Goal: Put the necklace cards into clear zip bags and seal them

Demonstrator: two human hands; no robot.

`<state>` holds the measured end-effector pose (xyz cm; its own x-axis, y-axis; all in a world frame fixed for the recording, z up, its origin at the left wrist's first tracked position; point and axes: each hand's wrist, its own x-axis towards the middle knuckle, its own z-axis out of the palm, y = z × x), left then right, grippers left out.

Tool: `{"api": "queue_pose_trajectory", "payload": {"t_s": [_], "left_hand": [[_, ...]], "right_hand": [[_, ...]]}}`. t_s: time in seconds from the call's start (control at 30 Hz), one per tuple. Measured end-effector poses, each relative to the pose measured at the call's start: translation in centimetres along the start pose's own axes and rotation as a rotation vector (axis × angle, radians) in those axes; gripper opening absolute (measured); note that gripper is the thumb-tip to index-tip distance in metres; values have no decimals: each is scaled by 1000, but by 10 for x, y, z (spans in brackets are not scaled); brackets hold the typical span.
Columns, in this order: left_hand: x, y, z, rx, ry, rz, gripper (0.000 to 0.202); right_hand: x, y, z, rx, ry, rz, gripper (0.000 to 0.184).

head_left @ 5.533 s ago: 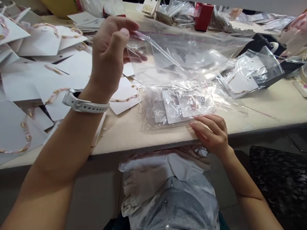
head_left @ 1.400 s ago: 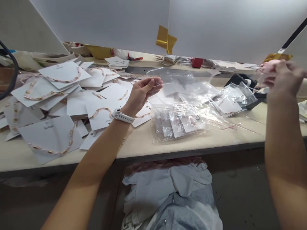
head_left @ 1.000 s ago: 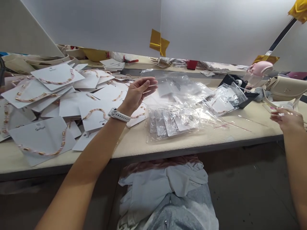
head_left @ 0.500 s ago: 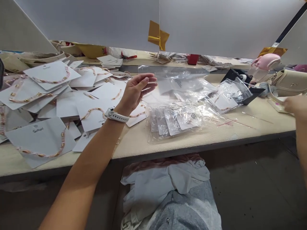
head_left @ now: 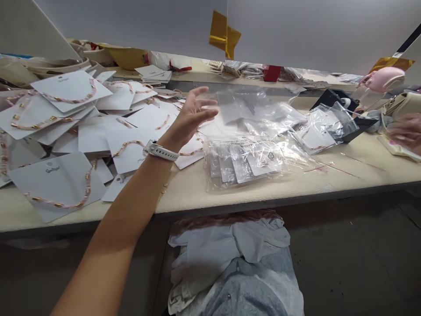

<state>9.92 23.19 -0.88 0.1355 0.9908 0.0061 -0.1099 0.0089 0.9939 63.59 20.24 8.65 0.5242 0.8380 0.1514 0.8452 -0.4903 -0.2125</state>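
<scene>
Left hand [head_left: 192,116] is hovering, fingers spread apart, beside a clear plastic bag [head_left: 250,107]. Right hand [head_left: 406,131] is showing blurred over the tabletop [head_left: 184,193]; its fingers, can't tell.

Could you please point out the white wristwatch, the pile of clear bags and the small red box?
white wristwatch [head_left: 161,151]: head view, on its strap.
pile of clear bags [head_left: 250,160]: head view, top bag's middle.
small red box [head_left: 272,73]: head view, front face.

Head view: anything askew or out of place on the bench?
Yes. The necklace cards on the left lie in a loose, overlapping heap at all angles, not stacked. The clear bags mid-table are crumpled, and a thin strip lies loose beside them. Left hand hovers open over the heap's right edge.
</scene>
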Motion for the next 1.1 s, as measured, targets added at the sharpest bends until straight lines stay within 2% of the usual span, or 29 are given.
{"api": "queue_pose_trajectory", "payload": {"t_s": [0.07, 0.13, 0.2, 0.23, 0.3, 0.33, 0.43, 0.5, 0.53, 0.6, 0.67, 0.73, 0.87, 0.97, 1.1], "left_hand": [[3, -6, -3, 42, -16, -50, 66], [3, -10, -4, 112, -38, -109, 69], [1, -12, -3, 190, -40, -138, 66], [0, -13, -2, 225, -31, -137, 64], [-1, -14, 2, 280, -8, -114, 57], [-1, -15, 4, 296, 4, -97, 53], [2, -18, 8, 305, 52, -41, 39], [6, -21, 9, 332, 104, 8, 29], [8, -23, 9, 366, 136, 45, 24], [13, -27, 8, 453, 200, 139, 15], [17, -31, 6, 512, 236, 227, 11], [20, -33, 3, 507, 228, 270, 9], [21, -30, -4, 505, 160, 286, 7], [21, -21, -11, 522, 116, 265, 10], [21, -12, -16, 430, 106, 228, 14]], "right_hand": [[5, -10, 9, 24, 38, 40, 41], [3, -27, 23, 149, 166, 44, 33], [-7, -50, 42, 484, 237, -66, 32], [-16, -62, 52, 724, 209, -161, 31], [-36, -87, 71, 893, -41, -319, 20], [-46, -100, 81, 924, -186, -374, 22], [-71, -133, 107, 902, -631, -443, 59], [-79, -151, 123, 875, -809, -445, 72], [-81, -160, 130, 870, -848, -446, 70], [-82, -173, 141, 875, -840, -459, 52], [-81, -181, 149, 898, -751, -455, 31], [-78, -182, 154, 920, -661, -422, 21], [-73, -172, 158, 942, -680, -387, 25], [-70, -168, 158, 986, -695, -485, 38], [-62, -175, 149, 1039, -611, -543, 45]]}}
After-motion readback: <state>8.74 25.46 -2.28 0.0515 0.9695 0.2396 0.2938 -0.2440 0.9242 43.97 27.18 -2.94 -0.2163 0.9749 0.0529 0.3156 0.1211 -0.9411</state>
